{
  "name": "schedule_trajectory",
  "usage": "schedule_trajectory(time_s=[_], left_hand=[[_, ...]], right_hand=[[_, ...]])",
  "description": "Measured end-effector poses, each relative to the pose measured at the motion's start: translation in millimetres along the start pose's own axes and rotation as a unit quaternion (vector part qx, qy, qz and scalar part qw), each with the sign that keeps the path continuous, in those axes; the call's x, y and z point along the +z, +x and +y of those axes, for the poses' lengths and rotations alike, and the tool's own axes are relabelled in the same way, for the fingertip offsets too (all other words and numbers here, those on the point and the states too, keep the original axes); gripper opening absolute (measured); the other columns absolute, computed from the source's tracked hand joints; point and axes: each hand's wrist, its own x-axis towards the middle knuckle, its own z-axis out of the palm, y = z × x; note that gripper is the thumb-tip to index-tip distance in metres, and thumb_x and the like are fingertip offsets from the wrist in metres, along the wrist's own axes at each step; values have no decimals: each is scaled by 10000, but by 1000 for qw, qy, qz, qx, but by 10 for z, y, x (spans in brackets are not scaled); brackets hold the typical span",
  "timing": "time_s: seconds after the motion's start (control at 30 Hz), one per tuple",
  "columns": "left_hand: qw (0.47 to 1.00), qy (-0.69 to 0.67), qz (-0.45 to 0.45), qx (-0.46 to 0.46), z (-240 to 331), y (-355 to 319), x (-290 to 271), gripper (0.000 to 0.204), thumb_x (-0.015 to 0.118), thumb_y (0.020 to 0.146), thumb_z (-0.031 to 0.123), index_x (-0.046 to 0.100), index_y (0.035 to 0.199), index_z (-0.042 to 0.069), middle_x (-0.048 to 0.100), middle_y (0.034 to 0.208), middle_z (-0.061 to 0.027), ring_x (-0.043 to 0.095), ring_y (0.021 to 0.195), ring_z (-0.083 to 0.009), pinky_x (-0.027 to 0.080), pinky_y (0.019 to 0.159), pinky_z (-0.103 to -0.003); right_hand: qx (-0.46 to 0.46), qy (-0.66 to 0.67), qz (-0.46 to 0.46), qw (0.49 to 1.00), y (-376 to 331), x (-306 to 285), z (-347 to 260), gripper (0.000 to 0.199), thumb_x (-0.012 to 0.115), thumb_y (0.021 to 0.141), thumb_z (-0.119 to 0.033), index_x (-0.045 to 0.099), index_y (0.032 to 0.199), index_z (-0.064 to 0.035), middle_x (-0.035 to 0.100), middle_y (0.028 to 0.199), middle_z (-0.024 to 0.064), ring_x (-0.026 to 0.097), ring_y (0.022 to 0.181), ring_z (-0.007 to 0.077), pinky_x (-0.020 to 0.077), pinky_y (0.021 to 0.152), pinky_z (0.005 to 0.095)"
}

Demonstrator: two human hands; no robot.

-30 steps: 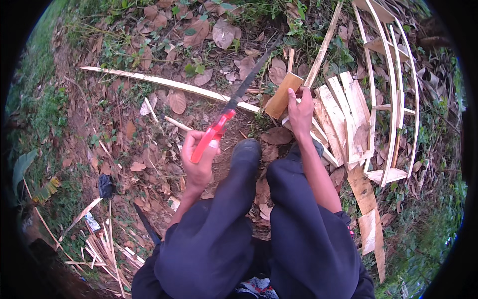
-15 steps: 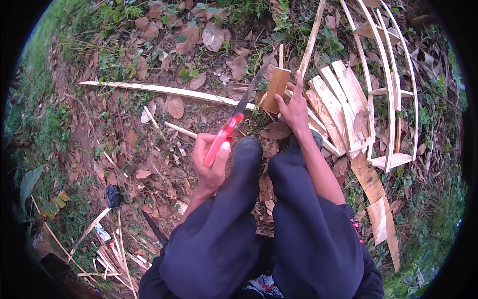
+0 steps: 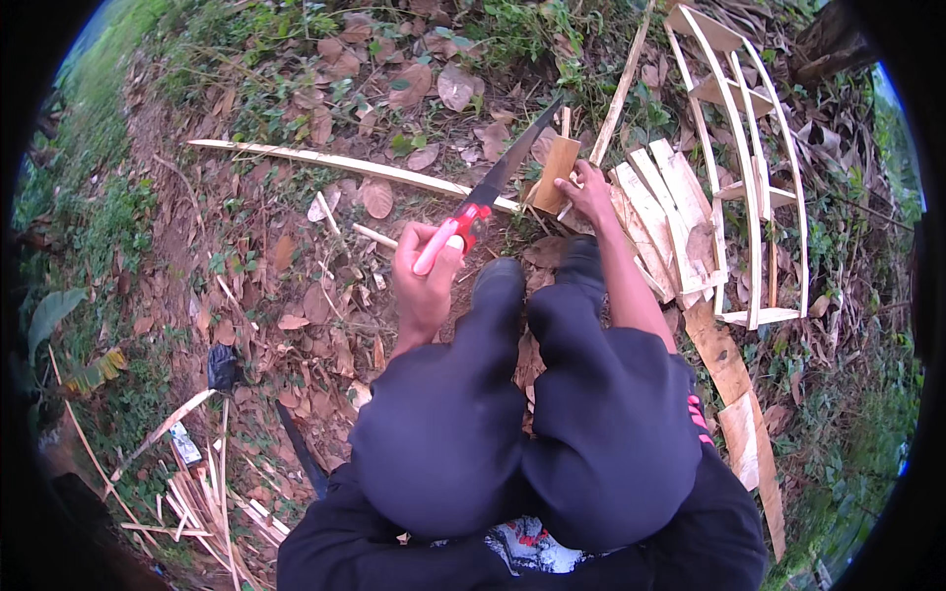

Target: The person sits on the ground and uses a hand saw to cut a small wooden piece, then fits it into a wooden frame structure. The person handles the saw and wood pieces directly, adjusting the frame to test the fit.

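Two hands are at work over the leaf-strewn ground. The left hand point(image 3: 426, 271) is wrapped tight around the red handle of a saw point(image 3: 490, 193), whose dark, tapering blade runs up and to the right until its far end meets the top of a small wood block point(image 3: 555, 174). The right hand point(image 3: 588, 192) is closed on that block's right edge, pinning it upright just beyond the person's dark shoes. The step in hand looks like cutting the block, with the blade laid on it and the cut hardly begun, so far as can be told. The next stroke would call for a firm hold on the block and a straight pull along the blade, with the right fingers kept clear of the teeth.

The block is pale, flat-faced and roughly rectangular, with raw-sawn edges. Just to its right lies a stack of similar pale boards point(image 3: 662, 212), rough and splintery, and beyond them a slatted wooden frame point(image 3: 754, 167) of thin curved strips. A long, thin split strip point(image 3: 335, 164) lies across the ground behind the saw. Dry brown leaves, bare soil and green weeds cover the ground; at its lower left edge lies a heap of narrow offcuts point(image 3: 202, 492).
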Motion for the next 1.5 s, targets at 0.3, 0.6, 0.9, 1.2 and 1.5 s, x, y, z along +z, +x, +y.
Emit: schedule_trajectory(time_s=[0.3,0.6,0.9,1.2,1.5], left_hand=[[989,116,43,80,418,-215,-550,175,632,892,101,477,928,31,550,721,-32,480,568,-56,428,550,-212],[987,152,-31,41,214,-3,-193,186,602,912,90,471,1025,24,580,810,-43,535,670,-66,443,586,-211],[991,134,-3,18,-120,45,-201,182,608,882,93,463,975,33,601,793,-59,530,636,-56,405,548,-187],[991,127,4,36,-205,86,-237,171,585,885,99,451,962,26,566,735,-50,489,593,-61,396,539,-201],[992,120,-30,34,-239,57,-294,147,553,907,84,432,959,19,520,697,-47,448,581,-70,410,574,-233]], right_hand=[[26,71,-102,992,222,165,-217,544,769,758,-310,579,1157,7,647,1006,198,626,929,286,481,837,385],[100,9,-180,978,257,-384,-306,706,811,657,-402,503,1185,-50,618,1186,257,590,1139,361,448,976,409],[30,68,-124,989,152,-380,-468,890,771,749,-177,238,1459,-129,592,1188,310,587,1120,431,462,974,444],[37,194,-34,980,45,-305,-376,509,718,829,-100,511,1294,-99,671,1052,137,676,899,220,547,801,335],[-4,303,9,953,33,-215,-264,442,716,849,-139,548,1257,-105,674,962,99,650,838,148,529,746,296]])
